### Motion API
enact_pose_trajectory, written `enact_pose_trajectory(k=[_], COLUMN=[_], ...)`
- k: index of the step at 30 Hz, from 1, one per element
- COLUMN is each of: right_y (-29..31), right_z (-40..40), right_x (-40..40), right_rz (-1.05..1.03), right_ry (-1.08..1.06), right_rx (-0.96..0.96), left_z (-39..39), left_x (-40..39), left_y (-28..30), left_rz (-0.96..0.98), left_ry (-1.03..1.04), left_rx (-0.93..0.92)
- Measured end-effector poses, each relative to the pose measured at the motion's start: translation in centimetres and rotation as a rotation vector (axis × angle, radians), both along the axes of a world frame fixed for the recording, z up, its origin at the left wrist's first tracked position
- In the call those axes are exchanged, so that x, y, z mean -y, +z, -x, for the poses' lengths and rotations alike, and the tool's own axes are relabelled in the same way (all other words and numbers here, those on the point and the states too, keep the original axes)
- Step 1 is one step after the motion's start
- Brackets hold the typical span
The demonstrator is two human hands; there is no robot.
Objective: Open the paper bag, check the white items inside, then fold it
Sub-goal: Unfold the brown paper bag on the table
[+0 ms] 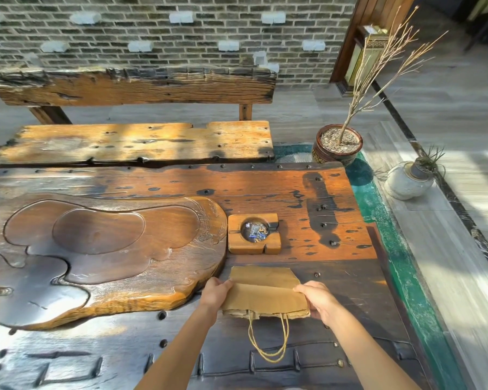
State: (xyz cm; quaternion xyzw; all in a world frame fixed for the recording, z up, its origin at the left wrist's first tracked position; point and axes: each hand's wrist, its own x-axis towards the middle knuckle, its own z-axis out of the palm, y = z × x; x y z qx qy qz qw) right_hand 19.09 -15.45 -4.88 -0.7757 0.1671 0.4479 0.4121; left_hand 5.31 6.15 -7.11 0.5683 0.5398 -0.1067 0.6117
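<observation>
**Paper bag, flat on table, held at both sides**

Head view. Item: brown paper bag (pixel 265 294), lying flat on the dark wooden table (pixel 335 291) near its front edge, just in front of the wooden ashtray (pixel 253 233) and beside the carved tea tray (pixel 96 254). A crease runs across the bag's middle, and the upper portion appears laid over the lower. Twisted cord handles (pixel 269 342) trail toward the person, so the mouth faces them. Left hand (pixel 216 294) grips the left edge at the crease, fingers closed on the paper; right hand (pixel 319 301) pinches the right edge likewise. Holding both ends of the crease probably keeps the fold square. White items: none visible; contents cannot be told. Judged stage: folding.
</observation>
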Motion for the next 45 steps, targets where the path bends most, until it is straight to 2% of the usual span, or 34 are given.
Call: enact_pose_trajectory(k=[7,17,21,25,27,29,36,41,45], right_y=[-0.5,-1.1,-1.3,-1.5,-1.7,-1.7,-1.9,-1.5,-1.3], right_z=[-0.1,-0.3,0.0,0.0,-0.1,-0.1,-0.2,0.2,0.3], right_x=[0.7,1.0,1.3,1.0,0.9,0.8,0.7,0.8,0.6], right_rz=[-0.002,0.042,-0.013,-0.065,-0.078,-0.089,-0.12,-0.13,-0.051], right_ry=[0.004,-0.018,-0.061,-0.12,-0.128,-0.139,-0.168,-0.167,-0.073], right_rx=[-0.026,-0.125,-0.181,-0.195,-0.198,-0.216,-0.242,-0.245,-0.193], left_z=[0.2,1.0,2.0,3.9,5.3,6.2,5.7,5.3,5.5], left_x=[0.1,0.6,1.0,1.8,2.1,2.5,3.1,3.5,3.6], left_y=[0.3,1.5,2.6,4.3,4.5,4.3,4.3,4.5,4.4], left_rz=[-0.125,-0.151,-0.164,-0.189,-0.218,-0.288,-0.498,-0.536,-0.53], left_ry=[-0.083,-0.104,-0.14,-0.199,-0.287,-0.341,-0.325,-0.327,-0.286], left_rx=[-0.034,-0.043,0.033,0.25,0.295,0.312,0.309,0.33,0.311])
